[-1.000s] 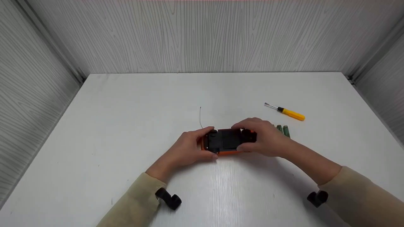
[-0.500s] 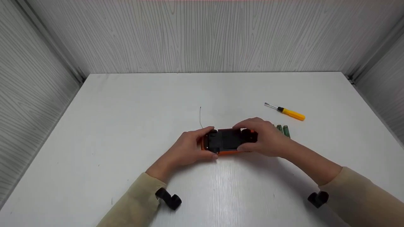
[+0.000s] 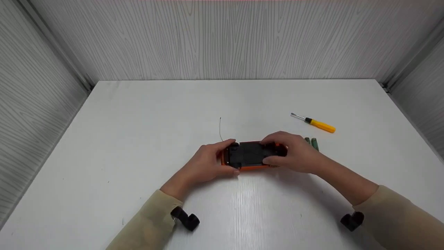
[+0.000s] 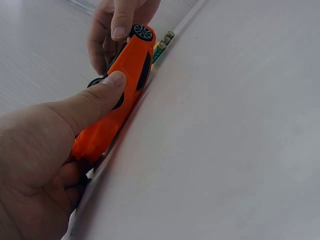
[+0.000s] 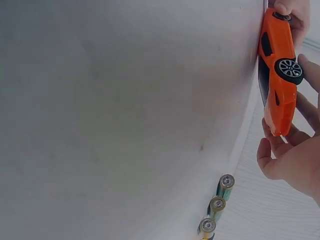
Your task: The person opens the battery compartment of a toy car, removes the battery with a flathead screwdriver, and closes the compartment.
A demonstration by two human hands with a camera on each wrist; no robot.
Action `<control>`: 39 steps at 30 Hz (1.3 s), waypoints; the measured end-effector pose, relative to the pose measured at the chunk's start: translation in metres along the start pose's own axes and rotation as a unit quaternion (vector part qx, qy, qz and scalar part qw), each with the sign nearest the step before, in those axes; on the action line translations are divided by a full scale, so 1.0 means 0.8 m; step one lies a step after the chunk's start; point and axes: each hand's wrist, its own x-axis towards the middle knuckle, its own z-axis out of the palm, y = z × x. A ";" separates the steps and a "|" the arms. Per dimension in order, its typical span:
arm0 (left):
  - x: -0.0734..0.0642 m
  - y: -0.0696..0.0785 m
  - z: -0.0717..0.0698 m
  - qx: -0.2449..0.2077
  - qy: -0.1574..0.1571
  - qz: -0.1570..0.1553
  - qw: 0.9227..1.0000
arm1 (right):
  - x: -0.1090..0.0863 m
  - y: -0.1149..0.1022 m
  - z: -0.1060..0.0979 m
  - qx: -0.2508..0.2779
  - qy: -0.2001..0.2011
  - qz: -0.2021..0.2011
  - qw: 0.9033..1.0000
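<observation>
An orange toy car (image 3: 251,168) lies upside down, its black underside (image 3: 252,152) facing up in the head view. My left hand (image 3: 208,163) grips the car's left end, thumb along the near side and fingers on the far side. At the right end, my right hand (image 3: 295,152) spans the underside, thumb near and index finger far, covering part of it. In the left wrist view, the left thumb lies against the orange side beside a wheel (image 4: 143,32). A thin wire (image 3: 220,128) sticks out behind the car's left end.
A screwdriver (image 3: 321,125) with a yellow handle lies at the back right. Several green batteries (image 3: 314,143) are beside the right hand, partly hidden by it; they show as a row of battery ends (image 5: 217,203) in the right wrist view. Wood-grained panels surround the white table (image 3: 156,114).
My right hand has shifted slightly right along the car, its thumb and index finger drawing closer together over the underside. The left hand and the car have stayed in place.
</observation>
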 end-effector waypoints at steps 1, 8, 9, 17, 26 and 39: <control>0.000 0.000 0.000 0.000 0.000 0.000 1.000 | 0.000 0.001 0.000 0.003 0.000 0.002 1.000; 0.001 -0.002 0.000 -0.004 -0.004 -0.008 1.000 | -0.002 0.000 0.004 0.013 0.001 0.030 0.999; 0.001 -0.002 0.000 -0.003 -0.003 -0.007 1.000 | -0.001 0.000 0.004 0.014 0.001 0.035 0.999; 0.001 -0.001 0.000 -0.003 -0.004 -0.007 1.000 | -0.001 0.000 0.007 0.013 -0.003 0.055 0.998; -0.001 0.000 0.000 -0.004 -0.004 -0.009 1.000 | 0.000 -0.003 0.008 0.024 -0.006 0.067 0.997; -0.001 -0.002 0.000 0.000 0.000 -0.008 1.000 | 0.002 -0.011 0.011 0.007 -0.001 0.089 0.996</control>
